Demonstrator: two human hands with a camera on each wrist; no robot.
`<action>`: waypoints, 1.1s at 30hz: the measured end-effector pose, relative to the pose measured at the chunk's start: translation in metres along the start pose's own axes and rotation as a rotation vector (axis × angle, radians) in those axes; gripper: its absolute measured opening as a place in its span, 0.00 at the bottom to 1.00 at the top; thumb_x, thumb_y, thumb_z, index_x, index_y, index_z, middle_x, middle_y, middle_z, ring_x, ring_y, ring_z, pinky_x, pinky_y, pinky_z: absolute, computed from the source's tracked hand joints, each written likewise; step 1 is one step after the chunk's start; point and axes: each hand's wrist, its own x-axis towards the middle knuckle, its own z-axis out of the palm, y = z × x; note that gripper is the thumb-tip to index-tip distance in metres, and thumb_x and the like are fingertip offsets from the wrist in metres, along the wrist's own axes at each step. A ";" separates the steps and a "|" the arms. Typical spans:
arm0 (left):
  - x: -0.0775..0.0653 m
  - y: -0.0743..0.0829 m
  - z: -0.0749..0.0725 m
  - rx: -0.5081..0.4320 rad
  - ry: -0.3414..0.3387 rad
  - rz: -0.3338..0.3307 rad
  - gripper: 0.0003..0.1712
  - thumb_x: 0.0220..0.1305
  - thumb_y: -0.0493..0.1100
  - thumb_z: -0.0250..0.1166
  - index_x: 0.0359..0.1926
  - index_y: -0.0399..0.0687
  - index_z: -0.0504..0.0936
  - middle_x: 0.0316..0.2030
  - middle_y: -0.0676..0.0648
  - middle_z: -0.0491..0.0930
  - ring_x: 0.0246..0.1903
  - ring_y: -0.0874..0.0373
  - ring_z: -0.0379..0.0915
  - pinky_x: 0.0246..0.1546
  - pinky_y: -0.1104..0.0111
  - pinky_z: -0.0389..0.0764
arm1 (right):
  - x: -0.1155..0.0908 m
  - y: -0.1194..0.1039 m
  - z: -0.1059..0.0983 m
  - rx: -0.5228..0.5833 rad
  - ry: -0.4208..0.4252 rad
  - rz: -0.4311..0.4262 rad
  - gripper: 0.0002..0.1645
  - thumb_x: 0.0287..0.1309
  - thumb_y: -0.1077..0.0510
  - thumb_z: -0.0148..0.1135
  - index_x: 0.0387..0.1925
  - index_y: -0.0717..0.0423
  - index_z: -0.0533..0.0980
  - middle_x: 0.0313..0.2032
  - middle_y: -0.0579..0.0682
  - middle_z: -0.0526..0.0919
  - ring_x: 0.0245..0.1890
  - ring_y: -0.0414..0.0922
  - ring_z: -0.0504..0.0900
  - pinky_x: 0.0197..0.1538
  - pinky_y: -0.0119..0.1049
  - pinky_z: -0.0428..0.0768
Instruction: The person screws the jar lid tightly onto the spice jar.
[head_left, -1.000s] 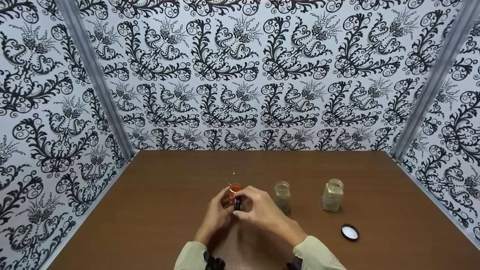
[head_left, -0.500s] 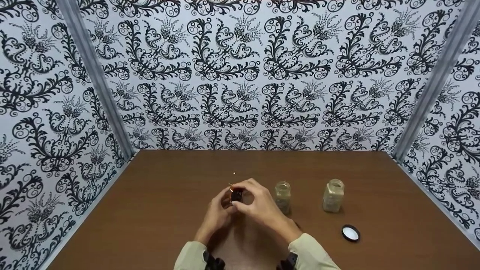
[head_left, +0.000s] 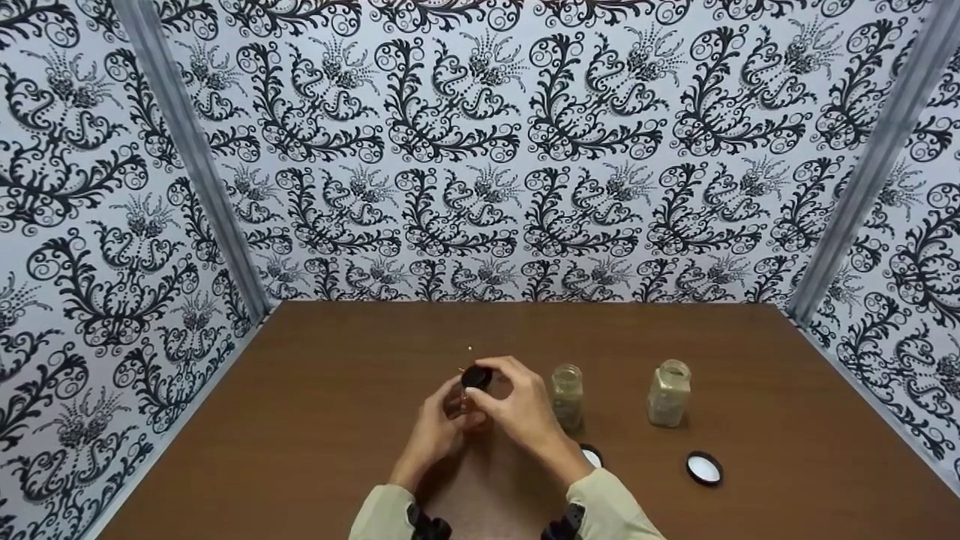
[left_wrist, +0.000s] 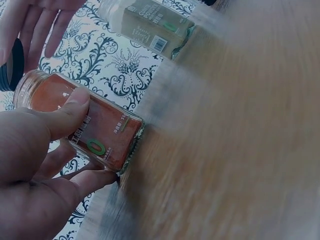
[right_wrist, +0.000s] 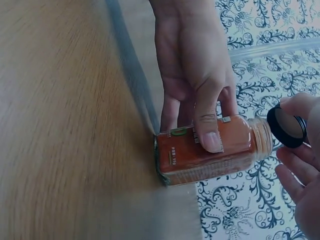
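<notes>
My left hand (head_left: pixel 435 426) grips a square glass jar of orange-red powder (right_wrist: pixel 232 140), thumb on one face and fingers behind. The jar stands on the table, its neck bare of a cap. With thumb and fingers, my right hand (head_left: pixel 519 405) pinches a black screw lid (right_wrist: pixel 286 126) right at the jar's mouth. In the right wrist view the lid looks tilted, with a sliver of space between it and the threads. From the head view the lid and fingers hide most of the jar.
Right of my hands stand two uncapped jars of pale powder, a nearer jar (head_left: pixel 567 399) and a farther jar (head_left: pixel 669 396). A black lid (head_left: pixel 704 469) lies white side up at the right. Another lid (head_left: pixel 592 456) is partly covered by my right forearm.
My right hand has brought the lid from an on-edge position beside the jar to a flatter one over its mouth. The right forearm shifted left, uncovering part of a lid on the table.
</notes>
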 end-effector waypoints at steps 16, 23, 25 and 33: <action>0.000 -0.001 -0.001 -0.023 -0.014 -0.005 0.36 0.60 0.36 0.71 0.68 0.35 0.70 0.58 0.30 0.79 0.55 0.39 0.80 0.56 0.53 0.81 | -0.002 0.010 0.012 0.042 0.068 0.031 0.19 0.50 0.55 0.78 0.44 0.56 0.85 0.45 0.50 0.89 0.44 0.46 0.86 0.50 0.39 0.83; 0.001 -0.004 -0.003 0.014 -0.037 0.009 0.37 0.62 0.37 0.69 0.70 0.36 0.67 0.59 0.30 0.78 0.54 0.41 0.80 0.55 0.56 0.82 | -0.003 0.012 0.015 0.054 0.046 0.058 0.19 0.52 0.54 0.76 0.45 0.56 0.85 0.46 0.51 0.89 0.46 0.47 0.87 0.51 0.43 0.84; 0.001 -0.004 -0.003 0.019 -0.041 0.003 0.37 0.63 0.37 0.69 0.71 0.37 0.67 0.59 0.31 0.78 0.54 0.42 0.81 0.54 0.59 0.83 | -0.004 0.013 0.015 0.051 0.046 0.067 0.18 0.52 0.54 0.76 0.45 0.56 0.85 0.47 0.51 0.89 0.46 0.48 0.87 0.51 0.44 0.84; 0.001 -0.004 -0.002 -0.027 -0.053 -0.019 0.37 0.63 0.35 0.68 0.72 0.40 0.66 0.58 0.32 0.80 0.52 0.45 0.82 0.46 0.72 0.82 | -0.005 0.013 0.016 0.051 0.040 0.098 0.19 0.52 0.55 0.76 0.45 0.56 0.85 0.47 0.52 0.88 0.46 0.48 0.87 0.52 0.44 0.84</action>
